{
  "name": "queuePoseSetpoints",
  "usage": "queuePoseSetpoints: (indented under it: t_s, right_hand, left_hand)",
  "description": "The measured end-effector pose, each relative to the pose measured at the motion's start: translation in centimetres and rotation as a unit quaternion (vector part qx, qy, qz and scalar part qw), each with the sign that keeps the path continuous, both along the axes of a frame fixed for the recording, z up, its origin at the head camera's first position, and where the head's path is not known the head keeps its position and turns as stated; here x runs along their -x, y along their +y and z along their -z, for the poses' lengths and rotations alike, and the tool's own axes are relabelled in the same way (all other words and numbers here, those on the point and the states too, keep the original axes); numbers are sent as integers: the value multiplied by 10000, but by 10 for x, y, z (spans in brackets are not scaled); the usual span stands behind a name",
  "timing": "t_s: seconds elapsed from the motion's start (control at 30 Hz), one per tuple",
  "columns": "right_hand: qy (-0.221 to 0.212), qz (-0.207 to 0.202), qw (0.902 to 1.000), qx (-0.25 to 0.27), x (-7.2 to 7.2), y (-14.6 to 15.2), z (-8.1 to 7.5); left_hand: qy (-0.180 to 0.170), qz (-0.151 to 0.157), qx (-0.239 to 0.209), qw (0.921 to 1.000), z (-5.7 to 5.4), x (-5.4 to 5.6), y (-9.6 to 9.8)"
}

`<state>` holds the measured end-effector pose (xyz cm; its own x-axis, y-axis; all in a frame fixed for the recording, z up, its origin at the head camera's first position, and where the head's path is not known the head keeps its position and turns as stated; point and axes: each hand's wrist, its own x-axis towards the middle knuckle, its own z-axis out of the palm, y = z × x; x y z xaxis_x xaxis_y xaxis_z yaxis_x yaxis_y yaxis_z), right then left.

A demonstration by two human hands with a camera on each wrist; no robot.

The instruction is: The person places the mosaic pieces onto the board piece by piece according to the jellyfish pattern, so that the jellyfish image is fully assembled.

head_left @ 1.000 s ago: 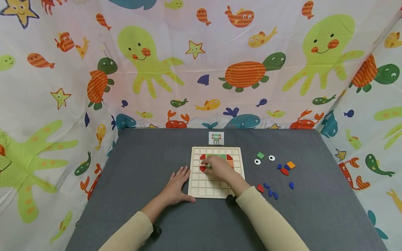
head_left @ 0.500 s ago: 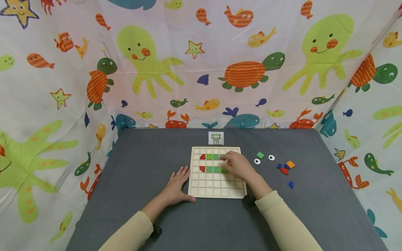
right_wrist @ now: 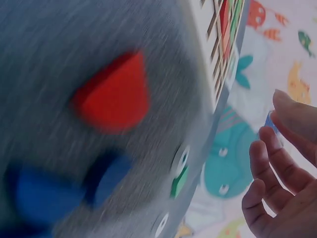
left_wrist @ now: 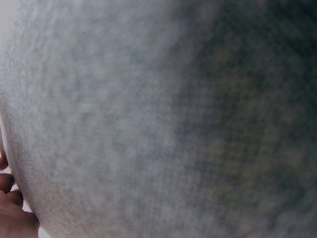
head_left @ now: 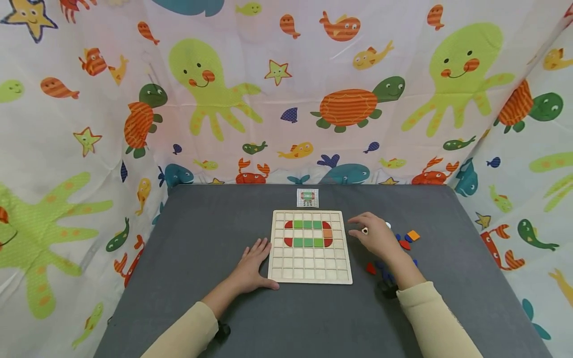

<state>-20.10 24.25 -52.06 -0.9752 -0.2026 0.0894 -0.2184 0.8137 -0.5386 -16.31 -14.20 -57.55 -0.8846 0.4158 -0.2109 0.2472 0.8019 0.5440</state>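
A square wooden grid board [head_left: 309, 263] lies on the grey table. Red [head_left: 288, 242], green [head_left: 309, 242] and orange [head_left: 328, 233] pieces form an outline in its upper cells. My left hand [head_left: 252, 266] rests along the board's left edge, fingers spread, thumb by the near left corner; the left wrist view catches only its fingers [left_wrist: 14, 208]. To the right of the board hovers my right hand [head_left: 376, 236], fingers bent and thumb apart, over the white ring [head_left: 365, 230]. In the right wrist view, rings [right_wrist: 183, 158] and a green piece [right_wrist: 179, 182] lie on the table, beyond the fingers.
A small picture card [head_left: 308, 198] lies behind the board. Right of the right hand are an orange square [head_left: 413, 235] and a red piece [head_left: 405, 244]. Another red piece [head_left: 371, 268] and several blue pieces [right_wrist: 44, 196] lie nearer. A printed curtain [head_left: 277, 114] surrounds the table.
My right hand has moved right, off the board to the loose pieces, uncovering the red, green and orange outline. My left hand has stayed at the board's edge.
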Motion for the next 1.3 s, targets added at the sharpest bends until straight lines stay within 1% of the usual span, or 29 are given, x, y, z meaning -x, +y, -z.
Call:
queuePoseSetpoints:
  t_s: [0.17, 0.3, 0.43, 0.6, 0.77, 0.87, 0.97, 1.03, 1.13, 1.23, 1.3]
  right_hand:
    - [146, 369, 9992, 34, -5, 27, 2]
    - [327, 436, 9985, 10, -8, 47, 2]
    - [367, 553, 9978, -31, -15, 66, -1]
    - [203, 869, 9959, -175, -21, 90, -1]
    - [30, 1080, 9937, -303, -23, 116, 8]
    - [-147, 1183, 9922, -352, -25, 131, 14]
    - [-446, 1295, 9898, -384, -24, 143, 18]
    - [-613, 1301, 9888, -398, -23, 148, 20]
    - [-762, 1173, 9894, -399, -21, 152, 23]
    - [-790, 1037, 9907, -401, -19, 153, 27]
    - [-825, 1044, 9904, -385, -18, 153, 30]
  left_hand:
    - [-19, -28, -1, 10000, 0, 0, -1]
    - [-27, -59, -1, 10000, -2, -1, 0]
    - [-48, -67, -6, 10000, -2, -2, 0]
    - [-89, -56, -53, 9999, -3, -3, 0]
    - [-77, -78, -41, 9999, -3, -2, -1]
    - [-58, -65, -13, 10000, -3, -2, 0]
    - [-52, -64, -11, 10000, -3, -1, 0]
    - [-53, -67, -22, 10000, -2, -1, -1]
    - [-49, -77, -11, 10000, -2, -1, -1]
    - [-73, -85, 41, 9999, -3, -2, 0]
    - [-68, -58, 31, 10000, -4, -2, 0]
